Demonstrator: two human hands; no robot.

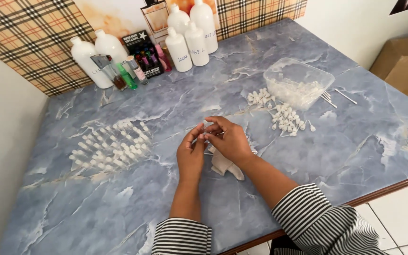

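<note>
My left hand [191, 153] and my right hand [230, 139] meet over the middle of the marbled blue table [308, 156]. Together their fingertips pinch a tiny clear vial [205, 131], which is mostly hidden by the fingers. A crumpled beige cloth [225, 166] lies on the table just under my right wrist. To the left stand rows of several small clear vials with white caps [112, 144]. To the right lies a loose heap of small white spray tops [282, 115].
A clear plastic tub [298, 82] with more white parts sits at the back right, thin metal tools [338, 97] beside it. White bottles [192, 33], small coloured bottles [133, 71] and a dark box [140, 47] line the back wall. A cardboard box [404, 63] stands on the floor right.
</note>
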